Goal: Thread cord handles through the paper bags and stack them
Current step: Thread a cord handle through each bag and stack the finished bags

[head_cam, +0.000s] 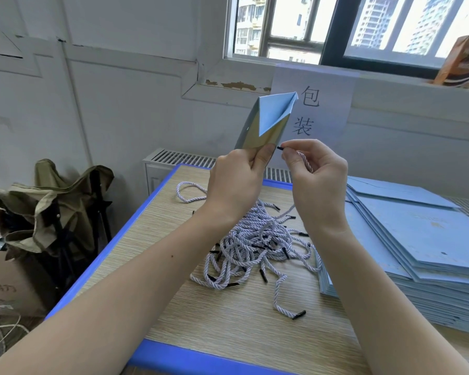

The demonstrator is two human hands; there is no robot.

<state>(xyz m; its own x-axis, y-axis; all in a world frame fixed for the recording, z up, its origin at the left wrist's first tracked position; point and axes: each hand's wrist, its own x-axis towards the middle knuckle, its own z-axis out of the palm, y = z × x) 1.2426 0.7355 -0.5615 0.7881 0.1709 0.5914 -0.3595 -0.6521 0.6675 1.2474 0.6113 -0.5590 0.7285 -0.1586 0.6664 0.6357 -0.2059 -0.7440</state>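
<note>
My left hand (237,180) grips the lower edge of a folded light-blue paper bag (268,120), held upright above the table. My right hand (313,169) pinches a white twisted cord (305,161) just behind its black tip, and that tip points at the bag's edge beside my left thumb. A tangled pile of white cords with black tips (257,244) lies on the wooden table (241,320) under my hands. A stack of flat blue bags (417,239) lies at the right.
The table has a blue rim (98,261). A folded olive camp chair (57,212) and a cardboard box (8,288) stand on the floor at the left. A paper sign (314,109) hangs under the window, and a radiator grille (179,155) sits behind the table.
</note>
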